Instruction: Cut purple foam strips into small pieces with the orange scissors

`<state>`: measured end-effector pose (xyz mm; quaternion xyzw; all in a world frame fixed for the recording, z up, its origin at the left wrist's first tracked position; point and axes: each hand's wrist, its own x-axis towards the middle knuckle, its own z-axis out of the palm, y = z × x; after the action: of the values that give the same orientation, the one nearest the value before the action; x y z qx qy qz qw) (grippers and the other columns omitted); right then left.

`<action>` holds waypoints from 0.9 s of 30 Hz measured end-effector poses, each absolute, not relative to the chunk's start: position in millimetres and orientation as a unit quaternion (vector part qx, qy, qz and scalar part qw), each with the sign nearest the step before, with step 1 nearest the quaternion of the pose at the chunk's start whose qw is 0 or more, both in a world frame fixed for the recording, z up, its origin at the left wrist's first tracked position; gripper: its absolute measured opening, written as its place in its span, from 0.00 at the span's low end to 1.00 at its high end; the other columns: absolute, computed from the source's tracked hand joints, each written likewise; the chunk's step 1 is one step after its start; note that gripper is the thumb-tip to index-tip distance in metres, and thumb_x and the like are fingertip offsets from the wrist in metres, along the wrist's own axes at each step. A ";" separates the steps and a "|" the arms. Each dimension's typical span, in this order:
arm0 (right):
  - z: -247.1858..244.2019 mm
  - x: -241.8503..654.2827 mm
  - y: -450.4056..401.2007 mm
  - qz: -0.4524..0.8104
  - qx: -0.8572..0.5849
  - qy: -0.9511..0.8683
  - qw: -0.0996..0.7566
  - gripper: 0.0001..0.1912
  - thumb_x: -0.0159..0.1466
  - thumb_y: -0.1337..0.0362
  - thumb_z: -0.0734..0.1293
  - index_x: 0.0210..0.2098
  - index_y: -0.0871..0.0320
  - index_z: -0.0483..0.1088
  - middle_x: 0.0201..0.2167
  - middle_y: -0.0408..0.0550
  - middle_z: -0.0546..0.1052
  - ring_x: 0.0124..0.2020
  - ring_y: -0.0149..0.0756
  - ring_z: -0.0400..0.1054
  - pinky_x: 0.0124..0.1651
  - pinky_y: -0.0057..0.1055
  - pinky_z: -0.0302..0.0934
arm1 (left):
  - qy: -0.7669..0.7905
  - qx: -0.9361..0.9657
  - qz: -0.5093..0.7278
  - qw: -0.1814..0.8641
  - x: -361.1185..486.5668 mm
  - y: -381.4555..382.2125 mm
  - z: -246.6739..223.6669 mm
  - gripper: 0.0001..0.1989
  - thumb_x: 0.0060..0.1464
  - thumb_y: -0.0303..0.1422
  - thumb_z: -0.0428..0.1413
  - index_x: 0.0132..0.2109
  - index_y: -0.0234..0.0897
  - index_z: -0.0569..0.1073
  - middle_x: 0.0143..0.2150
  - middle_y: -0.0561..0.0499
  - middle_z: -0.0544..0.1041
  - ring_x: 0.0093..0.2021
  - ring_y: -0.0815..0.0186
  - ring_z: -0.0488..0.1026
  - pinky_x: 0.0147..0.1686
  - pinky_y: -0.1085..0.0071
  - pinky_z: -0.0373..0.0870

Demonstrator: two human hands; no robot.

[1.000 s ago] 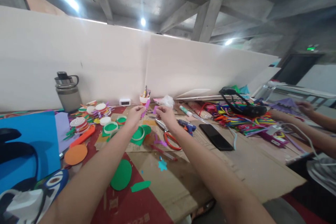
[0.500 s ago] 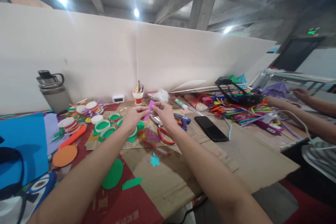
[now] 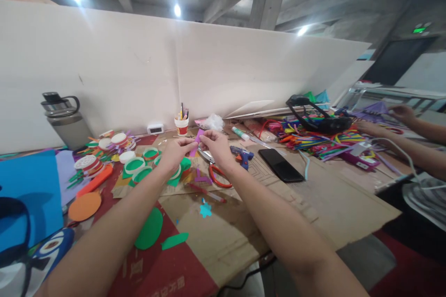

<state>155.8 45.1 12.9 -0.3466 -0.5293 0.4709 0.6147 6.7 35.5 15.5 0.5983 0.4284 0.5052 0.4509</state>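
Between my two hands is a small strip of purple paper (image 3: 197,142), pinched from both sides. My left hand (image 3: 177,152) grips its left edge with thumb and fingertips. The fingers of my right hand (image 3: 216,148) close on its right side, near the top. Below my right hand lie scissors with orange handles (image 3: 220,177), partly hidden by it. Purple paper scraps (image 3: 202,177) rest beside them on the cardboard. Left of my left hand stand several round pieces with green centres and pale rims (image 3: 134,165).
Right of my hands lie a blue glue gun (image 3: 243,157), a glue stick (image 3: 240,133) and a phone (image 3: 280,165). A bottle (image 3: 66,120) stands at the far left. Nearer me are a blue paper star (image 3: 205,209) and a green disc (image 3: 149,229). A co-worker's arms (image 3: 411,148) reach in from the right.
The view has shifted slightly. Both hands keep hold of the purple paper in nearly the same place above the cardboard.
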 end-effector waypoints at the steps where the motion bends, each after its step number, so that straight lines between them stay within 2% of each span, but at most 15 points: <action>1: 13.6 155.8 44.4 0.476 -0.346 -0.525 0.615 0.11 0.51 0.59 0.70 0.29 0.59 0.68 0.20 0.39 0.70 0.21 0.27 0.63 0.27 0.26 0.60 | 0.426 0.594 0.507 0.457 7.1 35.5 15.6 0.16 0.41 0.42 0.67 0.35 0.36 0.81 0.29 0.51 0.76 0.27 0.71 0.63 0.29 0.72 0.58; 10: 16.6 158.0 44.0 0.502 -0.360 -0.488 0.617 0.14 0.48 0.56 0.72 0.27 0.58 0.67 0.20 0.39 0.70 0.22 0.26 0.63 0.27 0.25 0.61 | 0.409 0.526 0.516 0.537 8.1 37.6 16.4 0.16 0.37 0.41 0.68 0.29 0.34 0.77 0.26 0.51 0.73 0.25 0.72 0.63 0.24 0.73 0.56; 16: 14.6 156.5 43.4 0.497 -0.351 -0.496 0.620 0.13 0.50 0.57 0.71 0.27 0.58 0.67 0.20 0.38 0.69 0.21 0.25 0.62 0.28 0.25 0.60 | 0.418 0.526 0.508 0.539 9.4 35.3 18.4 0.15 0.38 0.39 0.68 0.34 0.35 0.79 0.29 0.51 0.74 0.27 0.72 0.65 0.26 0.74 0.58; 23: 12.6 153.8 41.0 0.497 -0.350 -0.503 0.615 0.10 0.51 0.61 0.70 0.29 0.59 0.68 0.21 0.39 0.71 0.21 0.25 0.63 0.29 0.25 0.60 | 0.426 0.509 0.529 0.529 11.8 35.0 17.7 0.12 0.36 0.37 0.67 0.27 0.35 0.76 0.24 0.52 0.71 0.24 0.72 0.62 0.24 0.73 0.55; 27: 10.8 154.2 42.7 0.500 -0.353 -0.494 0.617 0.12 0.50 0.59 0.70 0.29 0.58 0.67 0.21 0.38 0.70 0.22 0.25 0.63 0.28 0.24 0.60 | 0.437 0.508 0.540 0.509 10.0 38.6 13.8 0.10 0.36 0.36 0.66 0.25 0.35 0.75 0.23 0.52 0.71 0.24 0.72 0.62 0.24 0.73 0.54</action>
<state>154.2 42.7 10.8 -0.3532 -0.4940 0.4999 0.6175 10.0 38.6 13.8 0.5084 0.4370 0.5401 0.5087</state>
